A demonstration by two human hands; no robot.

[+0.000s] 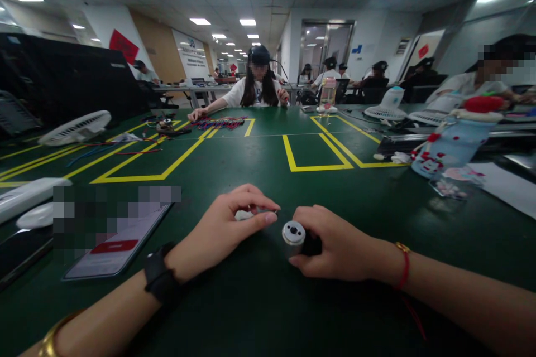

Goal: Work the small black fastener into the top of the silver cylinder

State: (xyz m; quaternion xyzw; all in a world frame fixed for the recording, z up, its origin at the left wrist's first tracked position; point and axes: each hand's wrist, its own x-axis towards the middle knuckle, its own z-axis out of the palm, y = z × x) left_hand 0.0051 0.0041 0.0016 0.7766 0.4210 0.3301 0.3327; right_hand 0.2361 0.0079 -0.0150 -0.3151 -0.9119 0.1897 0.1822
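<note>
My right hand (335, 242) is wrapped round a small silver cylinder that looks like a metal motor (293, 236). The motor stands upright, its round end face with a dark centre and small holes turned up. To the left of it, my left hand (238, 215) has thumb and forefinger brought together in a pinch. A tiny thing shows at those fingertips, too small to name. Something pale shows under the curled fingers of that hand, mostly hidden. A short gap lies between the left fingertips and the motor.
A phone (125, 237) lies left of my left arm. A blue bottle (452, 142) and white paper (508, 187) are on the right. Across the green table (234, 162), marked with yellow tape, a person reaches toward bundled wires (218, 122). A white fan (77, 128) lies at left.
</note>
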